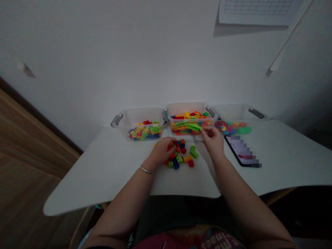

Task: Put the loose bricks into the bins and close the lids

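My right hand (214, 139) pinches a long bright green building block (194, 127) between thumb and fingers, held up in front of the middle bin. On the table, my left hand (163, 151) rests at the left side of a loose pile of building blocks (179, 159), its thumb and fingers apart and curved over some red ones. The fingertips are partly lost among the blocks. Red, orange, green, blue and yellow pieces make up the pile. A green block (193, 152) lies at its right edge, and a red block (191, 163) at its front.
Against the wall stand three clear plastic bins: a left bin (144, 114) and a middle bin (190, 106) with colourful blocks, and a right bin (230, 110) with round coloured pieces. A phone (240, 152) lies on the white table (103, 173), right of my right hand.
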`<state>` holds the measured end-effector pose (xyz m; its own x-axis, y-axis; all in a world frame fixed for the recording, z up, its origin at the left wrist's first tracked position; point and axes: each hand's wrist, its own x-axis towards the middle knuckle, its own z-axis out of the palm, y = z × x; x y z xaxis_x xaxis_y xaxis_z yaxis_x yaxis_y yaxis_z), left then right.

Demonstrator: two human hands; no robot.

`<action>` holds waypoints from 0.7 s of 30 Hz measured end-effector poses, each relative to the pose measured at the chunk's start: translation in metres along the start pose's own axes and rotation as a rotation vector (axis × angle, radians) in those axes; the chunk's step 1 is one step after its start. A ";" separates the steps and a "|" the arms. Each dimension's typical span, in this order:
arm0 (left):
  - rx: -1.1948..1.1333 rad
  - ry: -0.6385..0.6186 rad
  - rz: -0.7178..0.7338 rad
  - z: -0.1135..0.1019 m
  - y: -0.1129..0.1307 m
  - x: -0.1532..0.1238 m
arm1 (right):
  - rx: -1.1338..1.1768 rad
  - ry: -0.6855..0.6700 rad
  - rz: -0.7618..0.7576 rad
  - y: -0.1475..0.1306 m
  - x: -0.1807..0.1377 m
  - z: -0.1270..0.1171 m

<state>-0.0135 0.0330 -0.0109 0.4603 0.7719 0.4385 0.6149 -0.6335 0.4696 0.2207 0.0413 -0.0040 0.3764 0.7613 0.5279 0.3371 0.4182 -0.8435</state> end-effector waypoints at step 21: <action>0.023 0.036 -0.101 -0.004 -0.004 -0.003 | -0.778 -0.090 -0.216 -0.014 0.061 -0.005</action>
<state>-0.0198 0.0333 -0.0113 0.3721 0.8293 0.4170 0.6720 -0.5506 0.4953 0.2433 0.0798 0.0404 0.1748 0.7540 0.6332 0.9103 0.1214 -0.3958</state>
